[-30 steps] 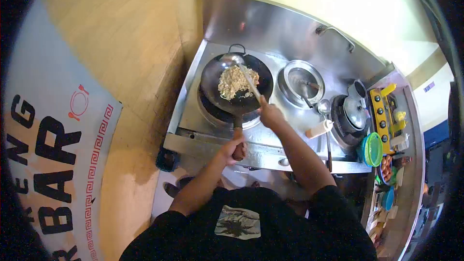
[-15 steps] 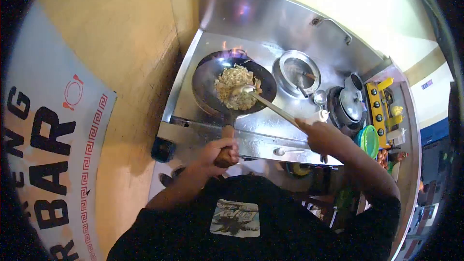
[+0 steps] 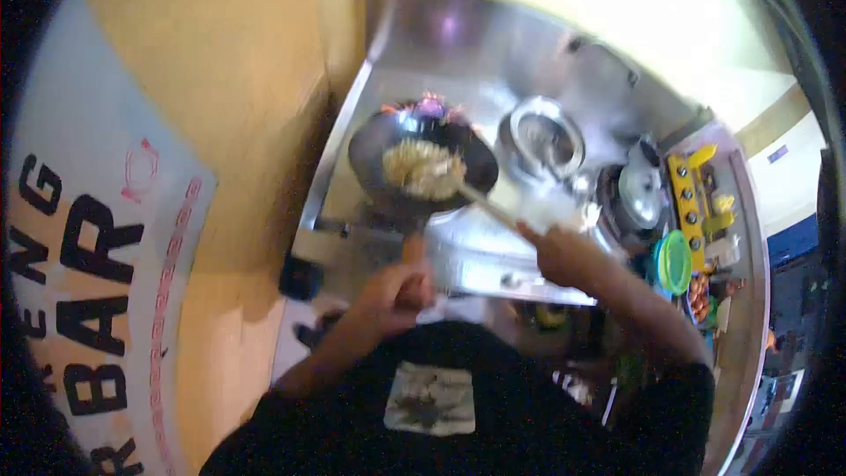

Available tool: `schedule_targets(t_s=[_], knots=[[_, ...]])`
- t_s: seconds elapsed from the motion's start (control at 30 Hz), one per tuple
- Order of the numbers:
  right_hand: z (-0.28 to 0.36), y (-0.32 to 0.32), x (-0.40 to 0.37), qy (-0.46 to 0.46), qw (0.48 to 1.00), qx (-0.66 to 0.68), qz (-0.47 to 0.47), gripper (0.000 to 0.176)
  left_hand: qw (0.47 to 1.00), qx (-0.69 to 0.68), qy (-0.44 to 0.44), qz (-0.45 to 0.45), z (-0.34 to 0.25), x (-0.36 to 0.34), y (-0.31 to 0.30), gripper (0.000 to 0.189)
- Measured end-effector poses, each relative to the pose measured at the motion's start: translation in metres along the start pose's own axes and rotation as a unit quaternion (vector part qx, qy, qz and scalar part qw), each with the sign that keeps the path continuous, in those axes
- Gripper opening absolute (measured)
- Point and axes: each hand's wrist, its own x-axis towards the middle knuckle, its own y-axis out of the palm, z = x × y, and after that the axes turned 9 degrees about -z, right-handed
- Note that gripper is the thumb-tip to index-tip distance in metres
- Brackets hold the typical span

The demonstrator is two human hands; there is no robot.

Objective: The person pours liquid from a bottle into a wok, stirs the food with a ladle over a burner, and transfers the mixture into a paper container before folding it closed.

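A dark wok (image 3: 374, 159) sits over a flaming burner, with pale brown chopped food (image 3: 414, 167) in it. My left hand (image 3: 402, 291) is closed around the wok's wooden handle (image 3: 413, 248). In my right hand (image 3: 564, 256) is a long-handled ladle (image 3: 486, 204), which slants down to the left. The ladle's head is in the food at the right part of the wok and is blurred. Motion smears both hands and the wok.
Right of the wok stands a round metal pot (image 3: 546, 137). Farther right are a covered pan (image 3: 639, 194), a green-rimmed container (image 3: 674, 262) and a yellow stove front with knobs (image 3: 687, 203). A lettered banner (image 3: 115, 238) hangs at the left.
The food has shifted left in the wok. My right hand and the ladle have moved slightly left and down. The flames show more widely along the wok's far rim.
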Motion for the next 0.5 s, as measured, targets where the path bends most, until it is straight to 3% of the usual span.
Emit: schedule_targets(t_s=[0.03, 0.1, 0.13, 0.17, 0.2, 0.23, 0.27, 0.33, 0.37, 0.43, 0.47, 0.5], knots=[[-0.008, -0.005, 0.001, 0.008, 1.000, -0.016, -0.017, 0.063, 1.000, 0.004, 0.023, 0.008, -0.010, 0.012, 0.000, 0.013], [-0.004, 0.011, -0.016, 0.013, 0.998, 0.064, -0.012, 0.062, 0.954, -0.229, -0.196, -0.012, -0.004, -0.008, 0.003, 0.009], [0.007, 0.006, -0.012, 0.047, 0.996, 0.070, 0.013, 0.059, 0.951, -0.236, -0.190, 0.053, 0.029, 0.015, -0.013, 0.008], [0.007, 0.016, 0.000, 0.066, 0.995, 0.069, -0.026, 0.068, 0.945, -0.243, -0.213, 0.043, 0.031, -0.017, -0.007, 0.008], [0.004, 0.022, -0.003, 0.061, 0.996, 0.057, 0.032, 0.065, 0.988, -0.125, -0.087, 0.041, 0.015, -0.026, -0.003, 0.005], [-0.005, 0.017, -0.002, 0.062, 0.995, 0.026, 0.069, 0.063, 0.997, -0.001, 0.071, 0.043, -0.006, -0.007, -0.003, 0.006], [-0.004, 0.008, -0.015, 0.039, 0.997, 0.029, 0.056, 0.063, 0.994, -0.003, 0.098, 0.046, -0.005, 0.026, -0.007, 0.006], [0.014, 0.035, -0.023, 0.044, 0.993, 0.064, 0.094, 0.063, 0.990, 0.138, -0.016, 0.036, 0.049, 0.025, -0.022, 0.007], [0.015, 0.039, -0.016, 0.059, 0.991, 0.077, 0.089, 0.064, 0.989, 0.138, -0.028, 0.036, 0.048, 0.002, -0.022, 0.007], [-0.001, 0.011, -0.005, 0.061, 0.994, 0.050, 0.071, 0.064, 0.994, -0.063, -0.007, 0.088, 0.014, -0.001, -0.021, 0.006], [-0.004, 0.006, 0.003, 0.061, 0.995, 0.054, 0.048, 0.068, 0.932, -0.262, -0.245, 0.051, -0.005, -0.004, -0.010, 0.009], [0.004, 0.021, -0.002, 0.058, 0.995, 0.072, 0.041, 0.073, 0.929, -0.267, -0.252, 0.049, -0.008, -0.013, 0.000, 0.009]])
